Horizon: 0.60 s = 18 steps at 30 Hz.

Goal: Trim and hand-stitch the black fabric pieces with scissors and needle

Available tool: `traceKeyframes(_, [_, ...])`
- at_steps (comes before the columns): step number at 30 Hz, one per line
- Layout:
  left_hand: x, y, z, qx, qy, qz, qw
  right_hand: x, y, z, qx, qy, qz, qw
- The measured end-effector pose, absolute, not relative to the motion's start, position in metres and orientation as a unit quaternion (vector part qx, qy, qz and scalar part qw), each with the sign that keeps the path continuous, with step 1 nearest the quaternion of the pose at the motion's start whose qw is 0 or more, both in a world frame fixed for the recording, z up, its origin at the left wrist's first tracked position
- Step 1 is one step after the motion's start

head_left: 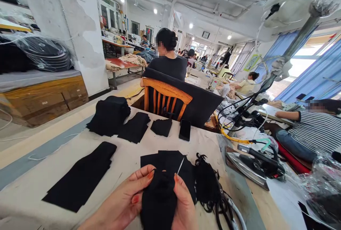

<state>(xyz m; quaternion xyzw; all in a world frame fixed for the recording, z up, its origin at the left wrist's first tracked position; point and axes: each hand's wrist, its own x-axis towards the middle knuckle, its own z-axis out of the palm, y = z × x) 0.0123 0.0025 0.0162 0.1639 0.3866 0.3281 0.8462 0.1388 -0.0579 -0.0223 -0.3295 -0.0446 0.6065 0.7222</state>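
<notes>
A black fabric piece (158,201) is held up between both hands above the table. My left hand (133,191) pinches its upper left edge between thumb and fingers. My right hand (183,201) grips the right edge, and a thin, pale, pointed tool (180,165) sticks up from its fingers; the tool's lower end is hidden. Just behind the held piece lie flat black fabric pieces (170,156). To the right of my right hand is a heap of narrow black fabric strips (206,180).
Stacks of black fabric (109,114) and a phone (184,130) lie along the table's far side, with a long black stack (82,176) at left. An iron (247,164) rests at right near hanging cables. A wooden chair (167,93) and a seated person (170,63) are ahead.
</notes>
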Motion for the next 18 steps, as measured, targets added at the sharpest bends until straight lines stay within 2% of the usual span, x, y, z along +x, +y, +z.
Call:
traceKeyframes(3, [0.011, 0.005, 0.015, 0.177, 0.368, 0.315, 0.857, 0.135, -0.06, -0.01, -0.357, -0.085, 0.593, 0.716])
traceKeyframes(7, [0.008, 0.004, 0.01, 0.194, 0.349, 0.319, 0.859, 0.141, -0.058, 0.008, -0.469, -0.226, 0.56, 0.644])
traceKeyframes(9, [0.007, 0.004, 0.009, 0.19, 0.348, 0.318, 0.861, 0.145, -0.056, 0.011, -0.535, -0.332, 0.494, 0.599])
traceKeyframes(12, [0.005, 0.005, 0.009, 0.2, 0.331, 0.314, 0.867, 0.148, -0.055, 0.006, -0.601, -0.474, 0.326, 0.555])
traceKeyframes(15, [0.006, 0.008, 0.011, 0.254, 0.294, 0.298, 0.872, 0.145, -0.055, -0.002, -0.604, -0.523, 0.202, 0.567])
traceKeyframes(18, [0.007, 0.011, 0.011, 0.368, 0.272, 0.299, 0.837, 0.141, -0.055, -0.01, -0.569, -0.45, 0.255, 0.64])
